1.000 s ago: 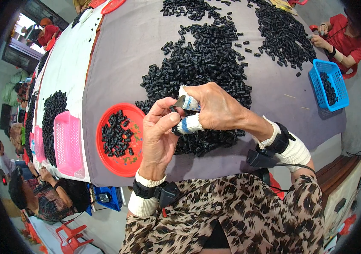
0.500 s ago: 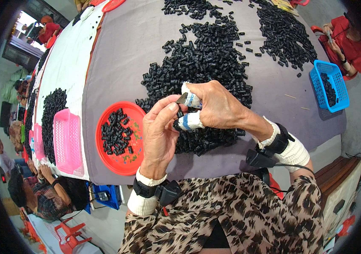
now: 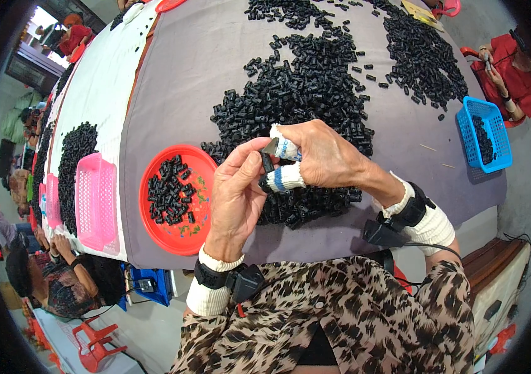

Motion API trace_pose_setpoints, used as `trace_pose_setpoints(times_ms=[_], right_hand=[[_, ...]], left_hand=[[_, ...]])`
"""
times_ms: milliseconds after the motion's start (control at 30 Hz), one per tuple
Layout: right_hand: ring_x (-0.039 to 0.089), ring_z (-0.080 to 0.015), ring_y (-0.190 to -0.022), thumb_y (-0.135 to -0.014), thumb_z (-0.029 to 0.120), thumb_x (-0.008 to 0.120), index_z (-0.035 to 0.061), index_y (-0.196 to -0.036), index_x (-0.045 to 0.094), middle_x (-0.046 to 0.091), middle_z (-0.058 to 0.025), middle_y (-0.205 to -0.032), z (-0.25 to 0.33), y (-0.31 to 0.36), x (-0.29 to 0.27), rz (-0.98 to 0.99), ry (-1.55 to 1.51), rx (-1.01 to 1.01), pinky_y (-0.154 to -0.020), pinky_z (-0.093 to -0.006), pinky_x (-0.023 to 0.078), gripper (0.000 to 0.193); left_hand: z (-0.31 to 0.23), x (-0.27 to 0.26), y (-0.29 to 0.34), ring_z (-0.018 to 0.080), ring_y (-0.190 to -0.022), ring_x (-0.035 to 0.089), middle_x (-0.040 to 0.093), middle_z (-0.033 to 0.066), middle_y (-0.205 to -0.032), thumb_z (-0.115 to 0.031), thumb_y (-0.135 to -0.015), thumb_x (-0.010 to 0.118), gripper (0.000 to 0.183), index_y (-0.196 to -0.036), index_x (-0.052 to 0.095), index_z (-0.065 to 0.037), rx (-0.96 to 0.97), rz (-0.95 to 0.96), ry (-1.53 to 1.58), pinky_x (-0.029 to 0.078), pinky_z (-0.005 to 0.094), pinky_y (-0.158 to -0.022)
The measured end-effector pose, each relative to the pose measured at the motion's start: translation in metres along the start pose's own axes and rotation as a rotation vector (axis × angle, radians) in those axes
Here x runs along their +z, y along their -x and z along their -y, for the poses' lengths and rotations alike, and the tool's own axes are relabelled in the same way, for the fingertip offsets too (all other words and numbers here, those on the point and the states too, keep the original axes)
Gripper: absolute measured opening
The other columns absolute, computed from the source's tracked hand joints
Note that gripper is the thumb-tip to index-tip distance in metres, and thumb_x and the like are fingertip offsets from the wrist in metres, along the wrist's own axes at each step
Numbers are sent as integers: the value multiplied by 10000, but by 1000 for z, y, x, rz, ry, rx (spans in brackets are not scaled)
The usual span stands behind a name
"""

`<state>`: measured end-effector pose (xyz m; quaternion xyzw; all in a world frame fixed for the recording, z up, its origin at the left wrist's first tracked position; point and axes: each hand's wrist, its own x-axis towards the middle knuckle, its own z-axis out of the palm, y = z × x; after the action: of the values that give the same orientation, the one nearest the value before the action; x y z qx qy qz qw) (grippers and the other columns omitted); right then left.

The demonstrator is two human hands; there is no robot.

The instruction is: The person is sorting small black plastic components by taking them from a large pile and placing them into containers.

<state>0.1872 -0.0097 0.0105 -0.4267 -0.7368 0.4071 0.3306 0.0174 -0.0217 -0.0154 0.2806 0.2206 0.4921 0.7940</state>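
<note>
My left hand pinches a small black cylindrical part between thumb and fingers. Against its upper end lies a small metal blade, gripped by my right hand, whose thumb and finger wear white knitted covers with blue marks. The blade's handle is hidden in that hand. Both hands meet over the near side of a big heap of similar black parts. Left of my left hand sits a round red tray, holding several more black parts and small coloured bits.
A pink basket stands on the white cloth at left, beside another black heap. At right is a blue basket with black parts, near a seated person in red. Another person sits at lower left.
My hands stay together in nearly the same pose. The black part shows more plainly between my fingers, below the blade. The whole view has shifted slightly.
</note>
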Motion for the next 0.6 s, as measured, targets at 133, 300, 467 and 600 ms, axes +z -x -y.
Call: trace_pose_setpoints(times_ms=[133,300,467,600], right_hand=[[527,-169,-556,-672,245,735,0,-778,546,561,-82,-647,0,-2,-3,33,58,-25,-526,-314,414,326],[533,-183,-557,-683,240,714,-20,-776,540,558,-97,-646,2,-3,-6,51,99,-100,-526,-324,417,326],[544,-243,-545,-689,279,688,-23,-722,526,552,-129,-618,-5,-4,-4,76,90,-89,-517,-354,411,344],[555,-294,-528,-685,318,676,-17,-675,522,554,-153,-586,-7,-4,-3,73,70,-85,-511,-380,409,369]], left_hand=[[2,0,-1,135,-862,601,617,90,-969,-100,-897,510,244,-1107,531,22,-3,-16,1,500,266,-782],[1,1,-1,139,-881,600,614,87,-989,-97,-896,510,239,-1103,532,21,-13,-16,8,500,273,-790],[1,3,-1,140,-890,598,612,87,-994,-100,-895,514,238,-1100,536,20,-17,-5,5,495,272,-797],[1,3,-1,136,-881,597,613,85,-983,-105,-892,522,237,-1093,540,20,-26,-10,-1,494,269,-792]])
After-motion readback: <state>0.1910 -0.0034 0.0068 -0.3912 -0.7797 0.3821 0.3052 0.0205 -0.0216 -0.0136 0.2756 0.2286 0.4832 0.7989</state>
